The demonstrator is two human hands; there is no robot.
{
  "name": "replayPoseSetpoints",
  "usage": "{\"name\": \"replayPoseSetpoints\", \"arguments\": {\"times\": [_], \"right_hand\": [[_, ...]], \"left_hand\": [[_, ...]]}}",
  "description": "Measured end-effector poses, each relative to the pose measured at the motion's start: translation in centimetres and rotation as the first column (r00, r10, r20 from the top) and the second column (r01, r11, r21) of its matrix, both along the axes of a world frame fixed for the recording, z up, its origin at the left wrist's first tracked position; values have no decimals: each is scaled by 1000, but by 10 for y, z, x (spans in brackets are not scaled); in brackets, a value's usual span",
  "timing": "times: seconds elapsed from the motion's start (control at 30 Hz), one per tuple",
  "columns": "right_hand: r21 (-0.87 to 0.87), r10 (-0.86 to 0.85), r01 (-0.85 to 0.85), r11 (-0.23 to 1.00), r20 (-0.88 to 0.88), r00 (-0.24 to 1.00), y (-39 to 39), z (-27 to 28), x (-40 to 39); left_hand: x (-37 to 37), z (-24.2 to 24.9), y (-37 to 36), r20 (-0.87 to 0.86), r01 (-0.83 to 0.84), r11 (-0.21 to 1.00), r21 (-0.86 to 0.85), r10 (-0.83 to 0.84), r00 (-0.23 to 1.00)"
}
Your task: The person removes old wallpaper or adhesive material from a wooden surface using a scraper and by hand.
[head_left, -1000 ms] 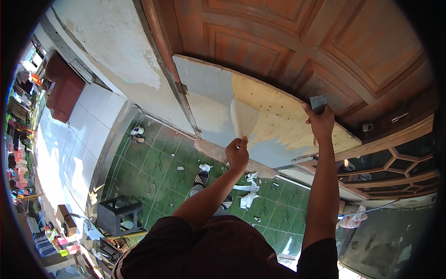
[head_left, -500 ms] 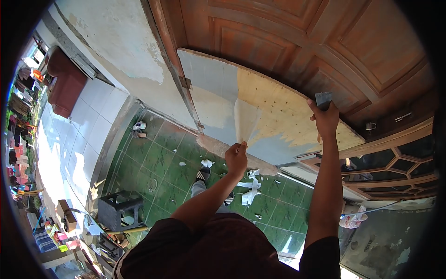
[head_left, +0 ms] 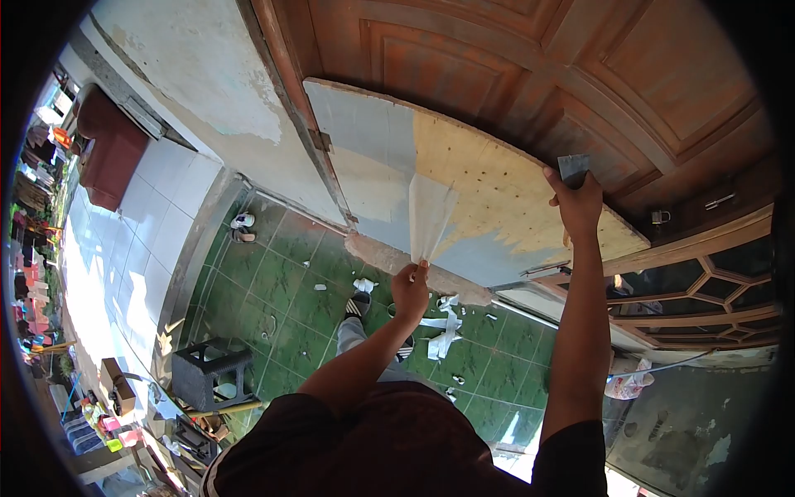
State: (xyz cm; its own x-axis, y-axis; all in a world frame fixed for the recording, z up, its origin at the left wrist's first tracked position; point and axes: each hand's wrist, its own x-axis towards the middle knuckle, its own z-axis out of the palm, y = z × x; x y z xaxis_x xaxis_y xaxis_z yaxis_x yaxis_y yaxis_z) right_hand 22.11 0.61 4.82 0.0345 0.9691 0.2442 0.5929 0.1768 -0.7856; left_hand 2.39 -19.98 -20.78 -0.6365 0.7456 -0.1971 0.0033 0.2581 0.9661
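A wooden board [head_left: 489, 186] leans against a brown panelled door. Part of its face is bare, pale yellow wood, and the rest is covered by a thin grey layer [head_left: 356, 116]. My left hand [head_left: 409, 291] is closed in a pinch on the lower end of a whitish strip of this peeling layer [head_left: 427, 217], which stays attached to the board higher up. At the board's upper edge, my right hand [head_left: 580, 207] grips a scraper [head_left: 573, 169] with its flat dark blade pointing up; some fingers reach over the edge.
White peeled scraps [head_left: 445, 331] lie on the green tiled floor [head_left: 281, 302] near my feet. A black plastic stool [head_left: 211, 369] stands at left, and shoes [head_left: 243, 228] sit by the wall. A padlock [head_left: 660, 217] hangs on the door [head_left: 447, 62]. A maroon sofa [head_left: 112, 157] is at far left.
My left hand has drawn the strip's end lower, away from the board's middle, and the strip looks longer. The right hand stays at the upper edge with the scraper. The view shifted slightly.
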Motion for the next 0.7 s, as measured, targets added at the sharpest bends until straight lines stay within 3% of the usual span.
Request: {"name": "replayPoseSetpoints", "arguments": {"times": [0.07,0.13,0.17,0.23,0.27,0.37,0.43,0.5,0.57,0.7], "right_hand": [[-16,-8,8,1000,14,1000,1,3,-1],[-71,-22,26,997,57,998,0,5,-1],[-16,-35,37,999,116,993,3,1,1],[89,-70,50,995,228,971,8,-21,12],[376,-94,-14,926,269,959,6,-40,14],[409,-78,-27,912,238,968,-31,-66,-7],[448,81,-191,873,253,964,-34,-102,-21],[418,33,-323,849,569,822,-26,-127,-44],[404,39,-391,827,652,757,-17,-147,-61],[531,-107,-363,766,661,742,-10,-172,-75]], "left_hand": [[-2,4,-2,-93,37,998,-45,-41,995],[4,-15,-14,-168,118,990,83,-102,980],[8,-27,-21,-207,156,977,146,-124,970],[9,-43,-45,-173,271,961,49,-259,950],[7,-50,-56,-149,327,945,3,-322,935],[5,-69,-67,-132,231,972,-43,-235,963],[-8,-71,-59,-107,178,983,-51,-183,977],[-19,-66,-37,-102,139,990,-30,-141,985],[-40,-47,-8,-116,114,993,18,-111,987],[-70,-11,56,-152,99,989,110,-82,985]]}}
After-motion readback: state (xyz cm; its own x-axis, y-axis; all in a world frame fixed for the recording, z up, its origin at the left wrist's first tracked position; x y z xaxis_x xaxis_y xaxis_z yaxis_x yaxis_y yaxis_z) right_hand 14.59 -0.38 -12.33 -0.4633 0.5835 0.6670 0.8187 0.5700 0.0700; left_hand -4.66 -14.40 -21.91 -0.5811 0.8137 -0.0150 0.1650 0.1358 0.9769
